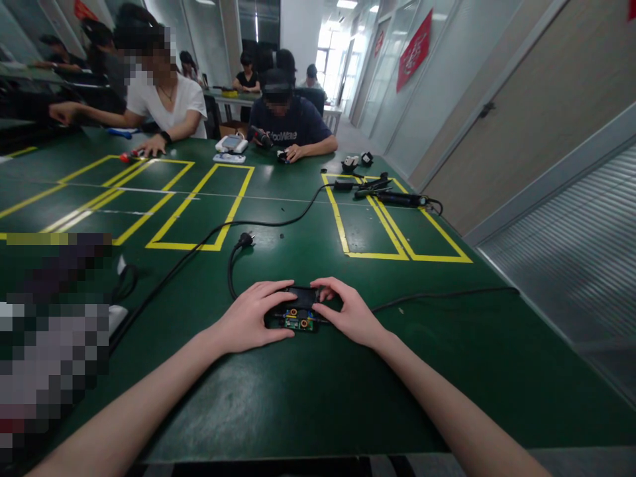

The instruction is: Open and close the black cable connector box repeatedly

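Between my hands on the green table lies an opened power adapter, its circuit board [299, 322] with copper coils facing up. Just behind the board a black plastic cover [304, 298] stands tilted. My left hand [251, 319] wraps the adapter's left side, thumb at the near edge and fingers on the cover. My right hand [354, 317] pinches the cover's right edge between thumb and fingers. From the adapter's left a black cord curves back to a plug [245, 240]; another cable [447, 293] runs off to the right.
A long black cable [268, 224] crosses the table towards a dark tool [401, 200] at the back right. Yellow tape [377, 256] marks rectangles. A co-worker [293, 122] sits opposite with a tool in one hand; another person [166, 106] leans in from the left.
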Available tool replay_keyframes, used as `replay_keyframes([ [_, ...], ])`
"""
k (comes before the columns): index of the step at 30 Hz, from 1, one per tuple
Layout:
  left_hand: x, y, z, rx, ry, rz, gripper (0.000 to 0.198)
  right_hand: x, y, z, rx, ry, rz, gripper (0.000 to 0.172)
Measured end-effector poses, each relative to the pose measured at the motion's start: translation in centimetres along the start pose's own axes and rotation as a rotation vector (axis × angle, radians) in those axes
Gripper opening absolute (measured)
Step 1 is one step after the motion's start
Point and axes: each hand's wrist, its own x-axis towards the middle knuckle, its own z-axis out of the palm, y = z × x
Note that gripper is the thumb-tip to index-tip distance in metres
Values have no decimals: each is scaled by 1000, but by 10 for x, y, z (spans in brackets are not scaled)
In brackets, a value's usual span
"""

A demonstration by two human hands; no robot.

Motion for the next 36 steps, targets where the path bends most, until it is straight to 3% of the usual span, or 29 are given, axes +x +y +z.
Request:
replay_keyframes([
  [10,0,0,-1,-10,-8,-36,75,4,0,1,63,32,-14,33],
  [16,0,3,0,-21,-5,-39,82,3,2,5,162,97,-12,24],
  [22,-1,6,2,-48,5,-42,81,4,0,5,164,114,-5,20],
  [29,-2,7,0,-66,5,-45,79,3,0,4,117,83,100,23],
  [36,-3,6,-2,-112,57,5,77,1,-2,2,113,102,57,21],
])
